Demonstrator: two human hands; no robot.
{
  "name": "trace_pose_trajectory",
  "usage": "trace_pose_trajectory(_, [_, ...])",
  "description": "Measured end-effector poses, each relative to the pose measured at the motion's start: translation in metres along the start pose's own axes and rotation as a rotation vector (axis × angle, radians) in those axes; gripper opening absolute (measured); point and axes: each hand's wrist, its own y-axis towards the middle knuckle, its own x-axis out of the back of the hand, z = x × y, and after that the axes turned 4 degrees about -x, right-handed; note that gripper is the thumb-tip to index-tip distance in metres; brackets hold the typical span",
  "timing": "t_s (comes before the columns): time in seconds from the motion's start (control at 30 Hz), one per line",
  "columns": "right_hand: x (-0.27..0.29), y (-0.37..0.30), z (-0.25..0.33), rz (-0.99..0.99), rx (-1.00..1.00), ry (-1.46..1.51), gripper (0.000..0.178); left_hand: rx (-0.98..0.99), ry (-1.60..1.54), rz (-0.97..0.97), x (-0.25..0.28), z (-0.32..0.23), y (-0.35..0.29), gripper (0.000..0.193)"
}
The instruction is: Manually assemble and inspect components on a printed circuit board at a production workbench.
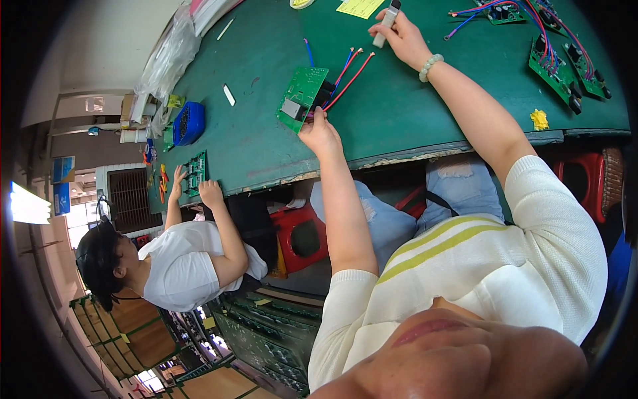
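Observation:
My left hand [321, 136] grips the lower corner of a green circuit board [307, 85], fingers closed around its edge. The board is tilted up over the green table, with a grey block and dark parts on it. Red and blue wires [345, 78] stick out to its right, their ends bare. Farther right and higher, my right hand [404, 41] is closed on a stubby light-grey stick [384, 32] with a dark end, held apart from the board. Its exact kind I cannot make out. The tips of my left fingers are partly hidden behind the board.
More wired circuit boards [555, 70] lie at the far right of the green table [259, 133]. A crumpled yellow piece [539, 120] is near its front edge. At left are a white strip [229, 94], a blue bin [189, 123] and a co-worker [183, 266] handling another board [194, 174].

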Motion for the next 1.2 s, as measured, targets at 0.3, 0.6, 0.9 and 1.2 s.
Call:
trace_pose_trajectory(0.3, [-0.022, 0.001, 0.009, 0.030, -0.020, -0.245, 0.018, 0.031, 0.025, -0.015, 0.004, -0.001, -0.001, 0.027])
trace_pose_trajectory(0.6, [-0.028, -0.002, -0.004, 0.164, -0.163, 0.096, 0.020, 0.033, -0.002, -0.015, 0.002, -0.003, -0.001, 0.028])
trace_pose_trajectory(0.9, [-0.021, 0.005, 0.010, 0.087, -0.124, -0.206, 0.020, 0.012, -0.043, 0.016, 0.006, -0.003, -0.002, 0.032])
trace_pose_trajectory(1.2, [-0.021, -0.007, 0.004, 0.107, -0.011, -0.088, 0.020, -0.224, 0.241, -0.335, -0.017, -0.006, -0.015, 0.058])
